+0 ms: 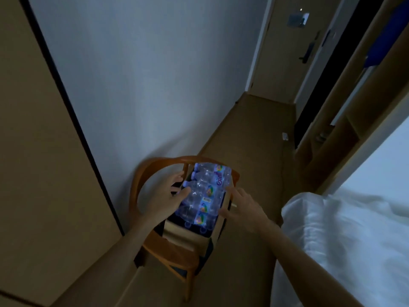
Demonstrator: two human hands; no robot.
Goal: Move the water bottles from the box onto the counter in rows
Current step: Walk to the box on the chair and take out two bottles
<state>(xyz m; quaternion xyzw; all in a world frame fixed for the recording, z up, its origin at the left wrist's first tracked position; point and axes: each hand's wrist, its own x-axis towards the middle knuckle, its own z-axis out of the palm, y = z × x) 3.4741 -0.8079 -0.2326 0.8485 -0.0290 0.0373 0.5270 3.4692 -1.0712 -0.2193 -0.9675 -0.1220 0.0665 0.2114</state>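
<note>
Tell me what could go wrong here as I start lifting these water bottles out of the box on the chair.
1. The water bottles lie loosely stacked on their sides; pulling one out could send others rolling off.
2. The cardboard box sits on a wooden chair, so a hard tug might tip it.
3. The room is dim, and your left hand and right hand only touch the stack's sides, so a bottle could slip.

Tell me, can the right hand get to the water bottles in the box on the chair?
Probably yes. The right hand is open beside the box, its fingers near the water bottles, which lie uncovered on top. Nothing sits between them. The left hand is at the bottles' other side, not blocking.
</note>
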